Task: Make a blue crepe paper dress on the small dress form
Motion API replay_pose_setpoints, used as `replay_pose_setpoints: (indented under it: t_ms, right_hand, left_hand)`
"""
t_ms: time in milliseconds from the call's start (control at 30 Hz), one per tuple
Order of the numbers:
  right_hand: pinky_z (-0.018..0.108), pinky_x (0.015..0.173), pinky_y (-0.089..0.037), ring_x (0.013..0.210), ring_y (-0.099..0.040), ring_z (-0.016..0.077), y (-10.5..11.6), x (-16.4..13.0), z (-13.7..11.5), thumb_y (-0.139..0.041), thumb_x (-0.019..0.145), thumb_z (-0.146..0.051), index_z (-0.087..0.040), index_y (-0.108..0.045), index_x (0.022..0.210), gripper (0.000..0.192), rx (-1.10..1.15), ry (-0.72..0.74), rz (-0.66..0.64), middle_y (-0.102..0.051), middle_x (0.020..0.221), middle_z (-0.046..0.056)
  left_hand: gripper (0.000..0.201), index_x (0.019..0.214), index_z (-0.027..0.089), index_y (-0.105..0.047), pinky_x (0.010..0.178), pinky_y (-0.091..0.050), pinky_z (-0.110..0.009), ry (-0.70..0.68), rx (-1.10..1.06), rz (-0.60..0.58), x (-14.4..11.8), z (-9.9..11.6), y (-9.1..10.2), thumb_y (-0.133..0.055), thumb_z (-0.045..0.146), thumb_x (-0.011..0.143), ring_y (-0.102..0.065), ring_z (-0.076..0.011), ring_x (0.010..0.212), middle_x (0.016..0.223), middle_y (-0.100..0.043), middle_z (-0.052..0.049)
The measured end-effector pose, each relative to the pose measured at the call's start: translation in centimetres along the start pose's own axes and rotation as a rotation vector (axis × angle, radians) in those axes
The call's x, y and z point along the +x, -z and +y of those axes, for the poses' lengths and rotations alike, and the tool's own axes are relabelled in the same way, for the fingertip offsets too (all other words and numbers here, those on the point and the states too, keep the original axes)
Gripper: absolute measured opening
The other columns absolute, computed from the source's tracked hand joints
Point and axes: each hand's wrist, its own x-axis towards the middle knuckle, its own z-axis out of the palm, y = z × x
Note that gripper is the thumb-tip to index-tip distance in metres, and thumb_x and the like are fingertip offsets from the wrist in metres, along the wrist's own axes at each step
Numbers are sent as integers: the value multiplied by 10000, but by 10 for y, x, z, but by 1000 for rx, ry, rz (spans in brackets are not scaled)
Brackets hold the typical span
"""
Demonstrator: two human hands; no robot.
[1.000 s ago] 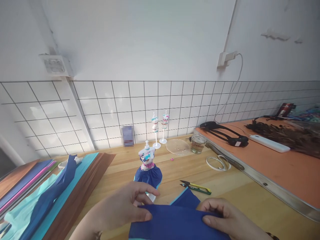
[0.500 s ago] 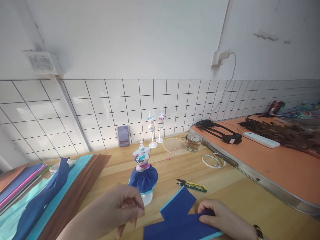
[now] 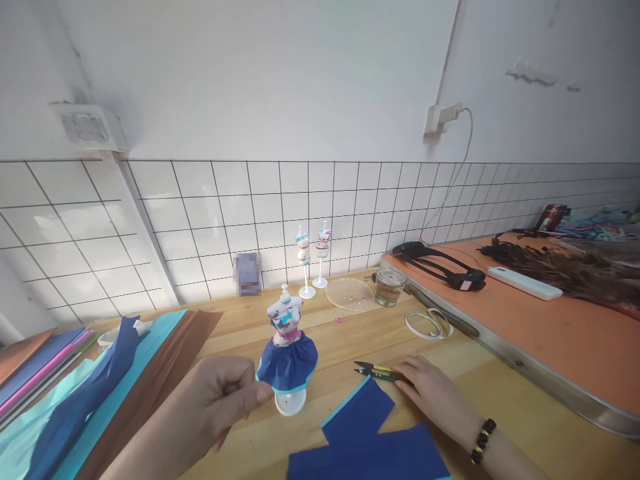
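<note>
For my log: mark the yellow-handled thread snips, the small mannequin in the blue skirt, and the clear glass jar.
Yellow-handled thread snips point(image 3: 374, 369): head view, on the blades.
Small mannequin in the blue skirt point(image 3: 289, 362): head view, on the skirt.
Clear glass jar point(image 3: 390, 287): head view, on its wall.

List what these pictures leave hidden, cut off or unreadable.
- Head view: the right hand covers the rear of the snips; grip unclear.
- The blue paper is cut off by the bottom edge.
- The card by the tiles is blurred.
- Contents of the curled left hand are hidden by its fingers.

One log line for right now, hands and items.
left hand: loosely closed beside mannequin skirt | right hand: on thread snips | blue paper: flat, untouched
</note>
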Motion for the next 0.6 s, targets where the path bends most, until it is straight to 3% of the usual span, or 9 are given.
replay_pose_setpoints:
  t_ms: [200,433,600]
  right_hand:
    - [411,784,-475,870,-606,266,-8,5,12,-444,880,-259,-161,-660,964,252,-72,-38,39,-655,910,111]
    - [317,749,-491,849,-620,216,-6,13,30,-459,882,-313,-234,-667,935,229,-165,-37,85,-670,900,60]
    - [424,827,-444,966,-573,286,5,28,71,-463,870,-187,-176,-663,900,202,-347,-158,199,-648,979,128]
  left_hand:
    - [485,516,225,-244,398,-157,-210,-16,5,285,4,-2,6,-415,586,790,-194,-74,408,450,-226,100]
    - [472,512,221,-311,452,-192,-249,-58,8,414,5,-14,17,-343,577,820,-205,-118,479,513,-226,62]
    - [459,606,231,-469,418,-292,-237,-44,-38,539,10,-25,19,-320,591,847,-317,-137,443,475,-291,59]
